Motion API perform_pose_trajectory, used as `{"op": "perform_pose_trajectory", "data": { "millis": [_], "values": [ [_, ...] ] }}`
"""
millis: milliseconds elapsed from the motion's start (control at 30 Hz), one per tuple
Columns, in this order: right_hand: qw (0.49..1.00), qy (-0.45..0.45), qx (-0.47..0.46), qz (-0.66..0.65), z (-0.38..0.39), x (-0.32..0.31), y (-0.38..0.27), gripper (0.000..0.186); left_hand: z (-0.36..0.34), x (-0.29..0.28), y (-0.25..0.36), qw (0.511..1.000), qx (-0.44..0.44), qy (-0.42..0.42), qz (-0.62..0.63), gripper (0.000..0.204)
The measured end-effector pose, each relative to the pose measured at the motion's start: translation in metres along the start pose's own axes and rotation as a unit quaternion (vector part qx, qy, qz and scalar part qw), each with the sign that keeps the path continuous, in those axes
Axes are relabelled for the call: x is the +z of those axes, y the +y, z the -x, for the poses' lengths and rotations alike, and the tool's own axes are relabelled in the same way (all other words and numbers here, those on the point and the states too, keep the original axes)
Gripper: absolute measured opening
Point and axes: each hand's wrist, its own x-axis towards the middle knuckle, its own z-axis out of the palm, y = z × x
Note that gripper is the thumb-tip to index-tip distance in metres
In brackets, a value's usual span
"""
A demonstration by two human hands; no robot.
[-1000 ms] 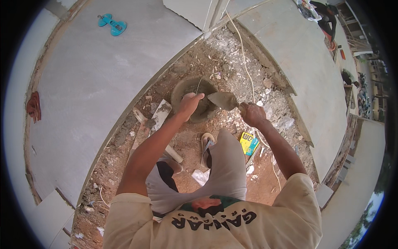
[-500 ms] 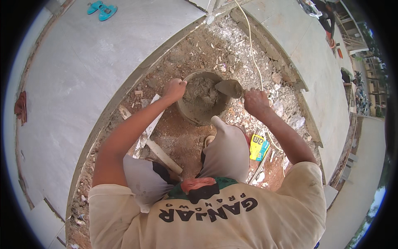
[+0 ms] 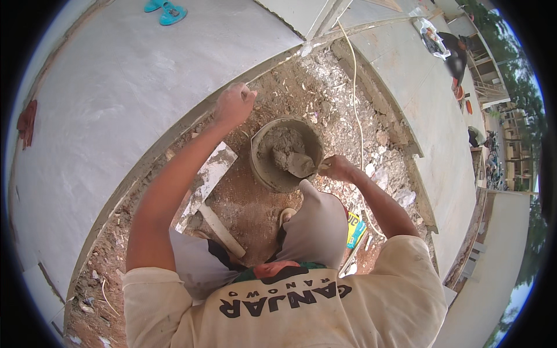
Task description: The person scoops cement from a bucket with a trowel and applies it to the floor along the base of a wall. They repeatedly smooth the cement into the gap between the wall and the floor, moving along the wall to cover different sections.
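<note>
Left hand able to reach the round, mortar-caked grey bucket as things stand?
Likely yes: the bare left hand is beyond and left of the bucket, with only brown rubble visible between them.

One bucket point(image 3: 265, 168), one trowel point(image 3: 301, 166), two hands point(image 3: 235, 105) point(image 3: 339, 168), one reddish cloth point(image 3: 26, 123), and seemingly two small, distant co-workers point(image 3: 455, 57) point(image 3: 476, 137).

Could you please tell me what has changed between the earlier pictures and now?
The left hand has let go of the bucket and moved forward and left, near the edge of the grey floor. The right hand has brought the trowel from over the bucket's right side down into it, against the mortar. It still grips the trowel; the red cloth lies as before.
</note>
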Motion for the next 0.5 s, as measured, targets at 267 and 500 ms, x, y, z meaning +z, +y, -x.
{"op": "perform_pose_trajectory", "data": {
  "millis": [267, 500],
  "values": [
    [0.996, 0.064, -0.004, -0.058, 0.046, -0.044, -0.032, 0.042, -0.063, -0.075, -0.064, 0.969, -0.022, 0.199, -0.147, 0.028],
    [0.989, 0.1, -0.047, -0.1, 0.044, -0.121, -0.069, 0.043, -0.06, -0.077, -0.133, 0.935, -0.059, 0.245, -0.249, 0.043]
  ]
}}
